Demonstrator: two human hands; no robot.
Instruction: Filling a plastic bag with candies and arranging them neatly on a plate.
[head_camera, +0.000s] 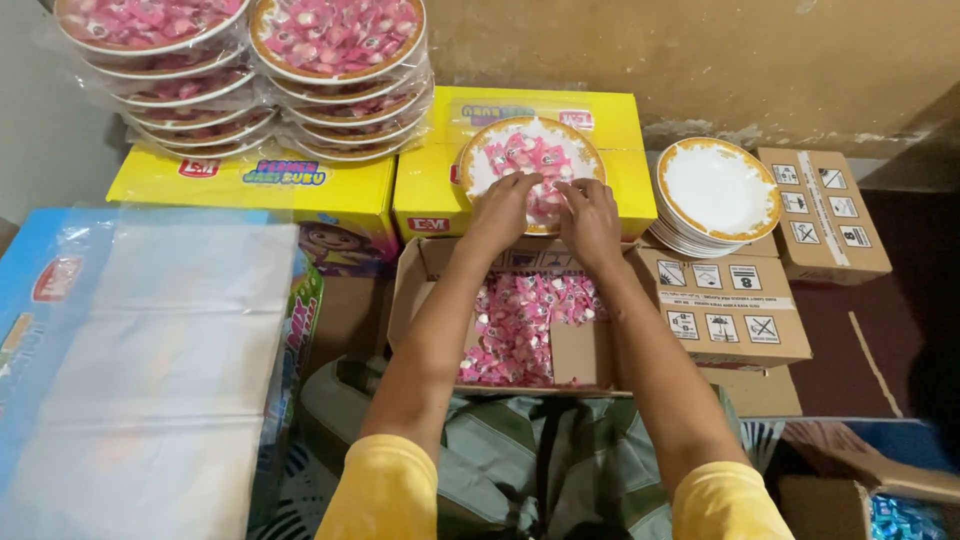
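A white plate with a gold rim (478, 158) rests on a yellow carton (430, 190) and carries pink wrapped candies (530, 155). My left hand (503, 207) lies on the plate's near left part, fingers spread over the candies. My right hand (590, 215) lies on its near right part, fingers touching the candies. Below my forearms an open cardboard box (410, 290) holds many more pink wrapped candies (515, 330). I cannot see any candy gripped in either hand.
Two stacks of wrapped, candy-filled plates (340, 60) stand on a second yellow carton (250, 185) at the back left. A stack of bare gold-rimmed plates (715, 195) sits on brown cartons (740, 310) at the right. Clear plastic sheets (160, 350) lie at the left.
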